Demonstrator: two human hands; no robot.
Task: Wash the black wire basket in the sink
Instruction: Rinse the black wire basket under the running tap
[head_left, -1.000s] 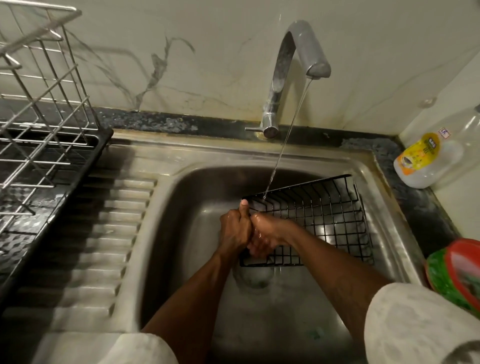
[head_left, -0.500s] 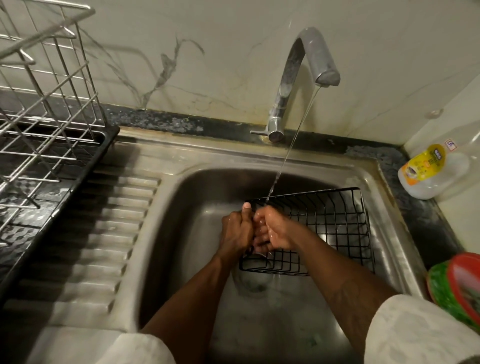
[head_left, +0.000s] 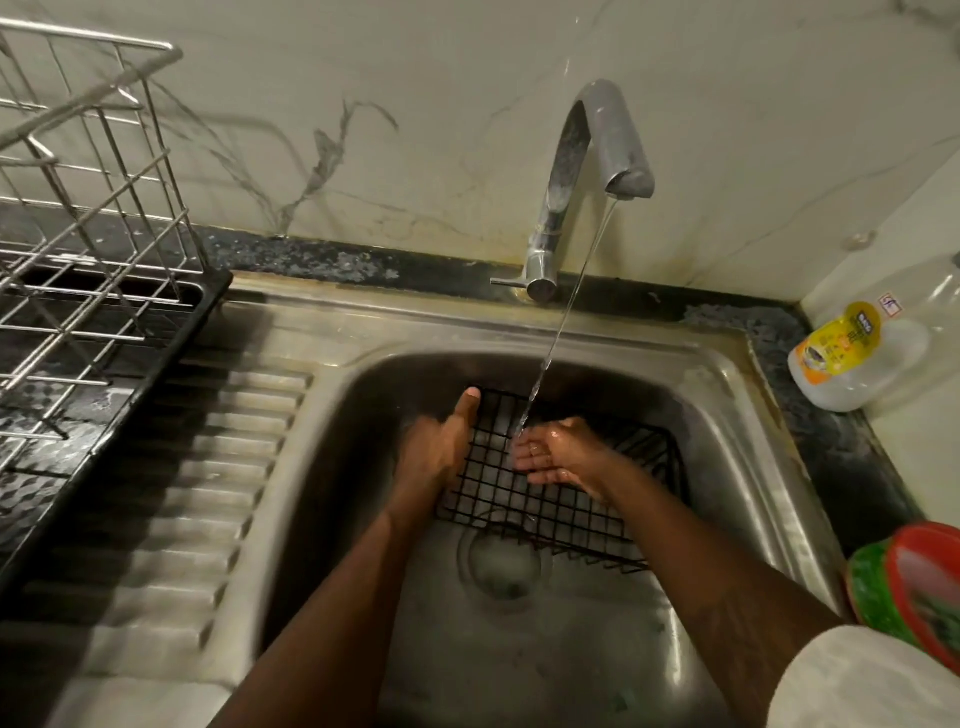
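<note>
Black wire basket (head_left: 519, 501) lies in the sink (head_left: 737, 405) under water from the tap (head_left: 613, 140). Left hand (head_left: 439, 449) grips its 9 o'clock edge. Right hand (head_left: 558, 460), loosely cupped, holds nothing at centre.

The wire basket (head_left: 519, 499) is black, a square grid, against the dull steel-grey sink (head_left: 675, 358), whose drainboard (head_left: 208, 467) at left is ribbed in light and dark bands. The wall (head_left: 467, 104) is off-white with grey marble veins; the counter (head_left: 337, 260) is black, speckled grey. The tap (head_left: 587, 156) is silver, as is the dish rack (head_left: 78, 208) on its black tray (head_left: 171, 332). At right, a clear bottle (head_left: 883, 364) bears a yellow and orange label (head_left: 836, 343); the tub (head_left: 914, 587) at lower right is red and green
</note>
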